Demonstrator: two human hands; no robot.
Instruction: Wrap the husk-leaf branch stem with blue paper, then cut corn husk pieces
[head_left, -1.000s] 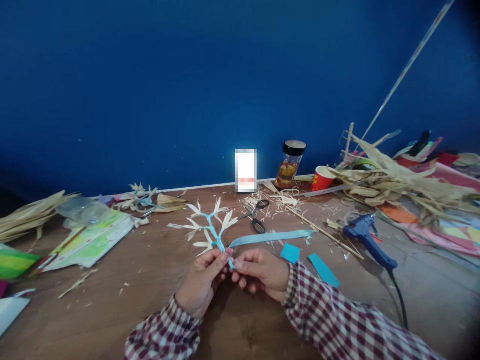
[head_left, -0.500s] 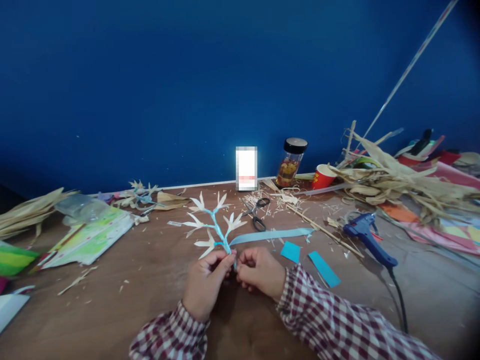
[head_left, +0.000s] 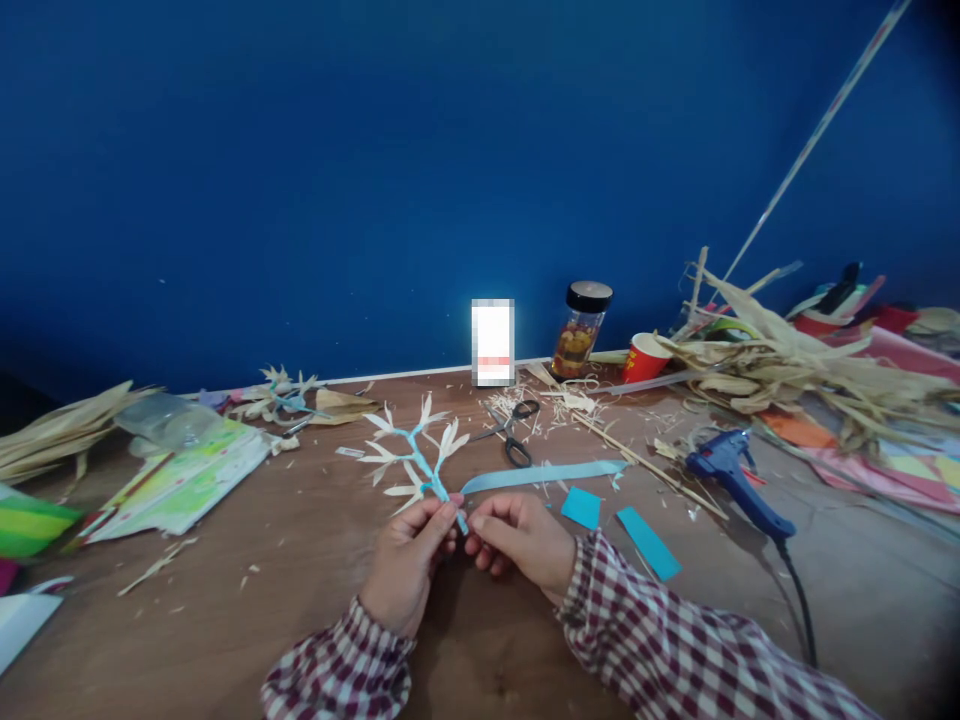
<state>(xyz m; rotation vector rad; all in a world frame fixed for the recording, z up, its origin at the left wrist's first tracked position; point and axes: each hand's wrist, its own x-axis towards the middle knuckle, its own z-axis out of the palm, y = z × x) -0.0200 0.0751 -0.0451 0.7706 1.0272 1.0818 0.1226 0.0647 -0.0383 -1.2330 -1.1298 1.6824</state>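
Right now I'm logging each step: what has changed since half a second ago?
The flowered branch has tipped slightly left in the left hand, which keeps its pinch; the branch's lower end shows more. The right hand stays close to that end, contact unclear. The scissors, glue gun and pale blue strip stayed put.

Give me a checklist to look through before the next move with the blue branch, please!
1. Left hand gripping the blue branch: ok.
2. Right hand touching the branch's lower end: cannot tell; it is very close.
3. Scissors lying apart from both hands: ok.
4. Glue gun cool: cannot tell; heat doesn't show.
5. Table free of scraps: not ok; pale bits lie around the scissors.
6. Lid on the jar: ok.
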